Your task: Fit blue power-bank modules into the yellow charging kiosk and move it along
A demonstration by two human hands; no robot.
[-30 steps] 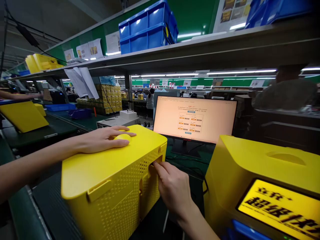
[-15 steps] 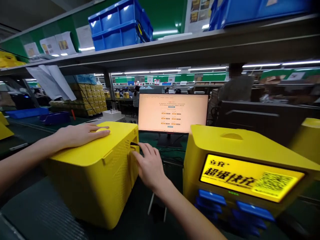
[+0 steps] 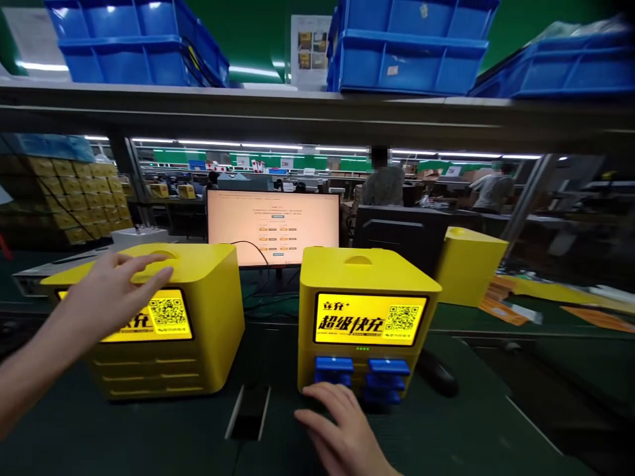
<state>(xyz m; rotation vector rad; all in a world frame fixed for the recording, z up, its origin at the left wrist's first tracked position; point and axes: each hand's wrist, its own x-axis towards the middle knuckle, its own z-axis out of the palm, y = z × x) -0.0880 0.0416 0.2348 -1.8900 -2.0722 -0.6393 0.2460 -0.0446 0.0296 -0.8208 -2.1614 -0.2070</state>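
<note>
Factory bench under shelved blue bins: left hand, fingers spread, steadying the left yellow box by its front top edge; right hand, open, at blue slots of the right yellow box, screens turned toward the wearer.

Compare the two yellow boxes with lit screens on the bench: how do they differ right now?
The left box has bare slots under its screen; the right box has blue blocks sticking out of its slots. The left hand covers part of the left box's screen; the right hand lies at the foot of the right box. Both are yellow, with a dimple on top and a QR code.
</note>
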